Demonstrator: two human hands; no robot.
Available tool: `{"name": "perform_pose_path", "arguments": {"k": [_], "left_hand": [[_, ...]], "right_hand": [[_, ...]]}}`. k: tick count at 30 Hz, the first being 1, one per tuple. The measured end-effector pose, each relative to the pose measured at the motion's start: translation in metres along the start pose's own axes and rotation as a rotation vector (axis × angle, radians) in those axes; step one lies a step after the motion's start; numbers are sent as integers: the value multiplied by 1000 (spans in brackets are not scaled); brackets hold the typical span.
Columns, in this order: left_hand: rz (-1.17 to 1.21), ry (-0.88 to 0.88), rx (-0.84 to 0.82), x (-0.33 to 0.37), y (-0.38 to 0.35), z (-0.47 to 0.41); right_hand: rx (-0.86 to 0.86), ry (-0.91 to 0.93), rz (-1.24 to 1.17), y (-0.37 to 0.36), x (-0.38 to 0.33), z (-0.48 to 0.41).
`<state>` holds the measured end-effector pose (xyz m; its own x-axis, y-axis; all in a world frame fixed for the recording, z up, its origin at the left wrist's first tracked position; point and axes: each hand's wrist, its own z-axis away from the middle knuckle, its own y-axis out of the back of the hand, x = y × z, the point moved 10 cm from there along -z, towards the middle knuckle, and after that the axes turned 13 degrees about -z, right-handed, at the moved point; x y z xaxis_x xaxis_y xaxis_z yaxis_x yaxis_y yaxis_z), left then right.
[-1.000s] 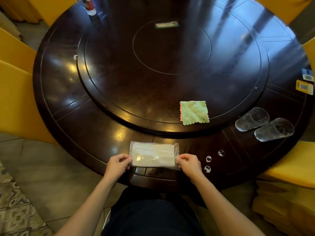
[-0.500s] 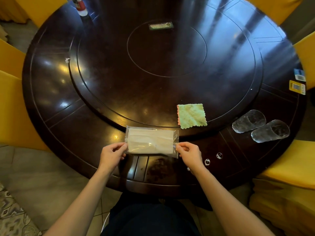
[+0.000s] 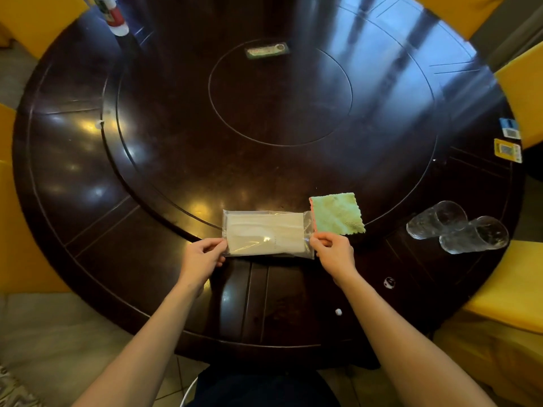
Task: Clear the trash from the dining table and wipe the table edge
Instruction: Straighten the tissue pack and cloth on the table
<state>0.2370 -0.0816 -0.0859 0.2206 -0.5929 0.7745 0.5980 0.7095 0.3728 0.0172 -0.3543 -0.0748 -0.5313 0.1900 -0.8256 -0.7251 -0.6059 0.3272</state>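
Pinching opposite ends of a clear plastic packet holding white folded tissue point(image 3: 266, 234), the left hand point(image 3: 202, 258) and right hand point(image 3: 333, 251) are holding it over the dark round wooden table point(image 3: 117, 254), its right end overlapping a square green cloth point(image 3: 338, 213).

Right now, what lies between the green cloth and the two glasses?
In the head view, only bare dark table lies between the green cloth and the two glasses lying on their sides; nothing sits there.
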Motion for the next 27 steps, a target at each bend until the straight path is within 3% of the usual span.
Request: {"name": "perform_pose_path", "arguments": {"k": [27], "left_hand": [[-224, 32, -10, -3, 28, -29]], "right_hand": [[43, -5, 117, -28, -10, -9]]}}
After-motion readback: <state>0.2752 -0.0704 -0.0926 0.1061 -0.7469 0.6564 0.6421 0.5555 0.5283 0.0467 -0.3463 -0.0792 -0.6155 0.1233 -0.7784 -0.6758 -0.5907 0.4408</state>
